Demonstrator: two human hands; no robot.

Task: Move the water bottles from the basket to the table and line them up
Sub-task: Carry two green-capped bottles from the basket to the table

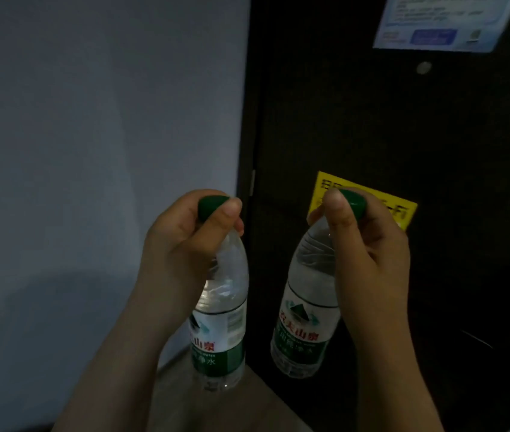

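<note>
Finding: 2 water bottles are in the air, roughly upright, the right one slightly tilted. My left hand (pixel 182 244) is curled round the neck of the left bottle (pixel 219 322), thumb against its green cap (pixel 211 207). My right hand (pixel 369 244) grips the right bottle (pixel 306 319) likewise. The bottles hang near each other, apart, before a dark door (pixel 403 120). The basket is not in view. A tan surface (pixel 185 400) at the bottom edge may be the table; I cannot tell.

Judgement: mid-carry. Full bottles held by the neck can swing, so I recommend firm grips. Set each base flat, 1 at a time, side by side, then release.
</note>
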